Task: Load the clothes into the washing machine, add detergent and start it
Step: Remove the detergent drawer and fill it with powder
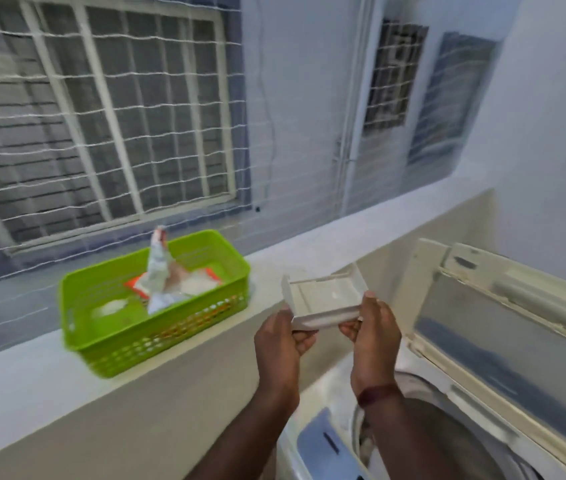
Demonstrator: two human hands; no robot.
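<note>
I hold a white plastic detergent tray in the air with both hands. My left hand grips its near left corner and my right hand grips its near right corner. The tray hangs above the top-loading washing machine, whose lid stands raised at the right. The drum opening is mostly hidden by my right forearm. An opened detergent packet stands upright in a green basket on the ledge to the left.
The basket rests on a pale concrete ledge that runs along a netted opening. Beyond the net is a building wall with barred windows. A white wall rises behind the machine's lid.
</note>
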